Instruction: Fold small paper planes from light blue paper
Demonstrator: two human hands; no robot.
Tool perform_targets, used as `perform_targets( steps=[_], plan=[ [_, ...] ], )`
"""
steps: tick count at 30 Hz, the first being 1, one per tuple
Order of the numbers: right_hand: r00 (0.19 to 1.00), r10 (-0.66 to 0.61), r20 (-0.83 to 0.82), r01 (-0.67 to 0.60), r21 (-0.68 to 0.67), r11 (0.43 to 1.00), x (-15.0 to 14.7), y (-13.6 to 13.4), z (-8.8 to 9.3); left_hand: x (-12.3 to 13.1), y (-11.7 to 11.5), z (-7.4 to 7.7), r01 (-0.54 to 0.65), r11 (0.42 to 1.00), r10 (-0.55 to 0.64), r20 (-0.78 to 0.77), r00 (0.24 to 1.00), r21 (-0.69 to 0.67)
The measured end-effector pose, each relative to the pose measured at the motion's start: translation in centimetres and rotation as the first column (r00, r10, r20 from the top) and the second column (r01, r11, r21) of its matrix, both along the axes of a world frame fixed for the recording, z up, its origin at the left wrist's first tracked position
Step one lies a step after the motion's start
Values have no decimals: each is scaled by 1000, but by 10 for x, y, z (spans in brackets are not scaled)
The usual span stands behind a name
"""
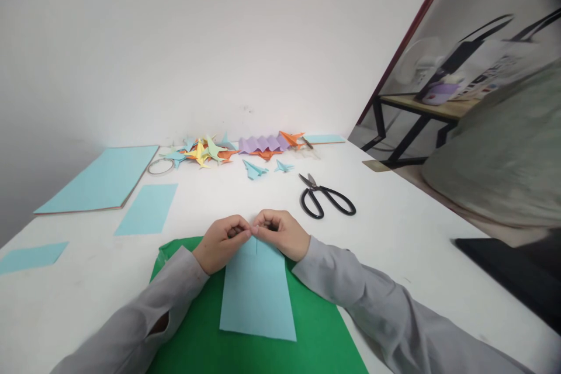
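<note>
A light blue sheet of paper (pixel 258 304) lies over a green sheet (pixel 188 333) on the white table. Both hands meet at its far end, where the top is drawn in and a short crease line shows. My left hand (pixel 223 243) pinches the paper's far edge from the left, thumb and forefinger together. Opposite it, my right hand (pixel 283 235) pinches the same edge, its fingertips touching those of the left. The exact fold under the fingertips is hidden. Beyond the right hand rest black-handled scissors (pixel 326 196), blades slightly apart.
Folded paper shapes (pixel 210 151) and a purple pleated strip (pixel 263 144) line the wall. Two small blue paper planes (pixel 254 169) sit before them. On the left are a blue paper stack (pixel 100 178), cut blue pieces (pixel 148 209) and a tape roll (pixel 160 166). A black flat object (pixel 504 280) lies right.
</note>
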State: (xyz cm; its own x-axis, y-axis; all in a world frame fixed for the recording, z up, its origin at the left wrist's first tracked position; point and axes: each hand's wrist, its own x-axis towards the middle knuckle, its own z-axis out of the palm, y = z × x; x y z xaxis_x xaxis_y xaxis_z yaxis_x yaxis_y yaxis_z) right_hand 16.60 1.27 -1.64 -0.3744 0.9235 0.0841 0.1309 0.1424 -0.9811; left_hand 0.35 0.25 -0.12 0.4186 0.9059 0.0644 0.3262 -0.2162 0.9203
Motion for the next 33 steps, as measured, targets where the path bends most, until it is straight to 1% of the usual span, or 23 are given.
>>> perform_targets(
  steps=[4, 8, 12, 17, 20, 22, 24, 26, 28, 30, 33],
  plan=[
    [1000, -9, -29, 8, -30, 1000, 0, 1, 0, -2, 2, 1, -1, 999, 3, 37, 999, -39],
    [990, -69, -119, 61, -69, 996, -1, 4, -2, -5, 3, 1, -16, 997, 24, 108, 994, -74],
    [975, -106, -194, 81, -133, 988, -1, 4, -1, -6, 4, 2, -39, 995, 51, 128, 990, -90],
    [916, -267, -300, 189, -263, 946, 1, 6, 1, -9, 5, 0, -121, 981, 149, 192, 970, -149],
    [868, -360, -342, 258, -308, 916, 3, 9, 1, -11, 7, -3, -164, 967, 208, 241, 948, -194],
    [846, -392, -361, 281, -323, 904, 4, 10, 0, -11, 7, -4, -175, 961, 232, 278, 932, -216],
    [854, -373, -364, 265, -314, 912, 4, 10, 0, -11, 8, -4, -176, 953, 250, 318, 915, -245],
    [894, -300, -334, 212, -274, 938, 4, 9, -1, -10, 7, -2, -176, 956, 247, 322, 914, -235],
    [942, -198, -272, 144, -204, 968, 3, 6, -1, -8, 5, 0, -153, 975, 192, 264, 945, -160],
    [978, -108, -179, 89, -113, 990, 2, 4, -1, -6, 4, 1, -93, 993, 104, 175, 979, -69],
    [998, -40, -39, 41, 12, 999, 1, 2, -2, -5, 2, 1, -23, 999, 25, 102, 994, -23]
  ],
)
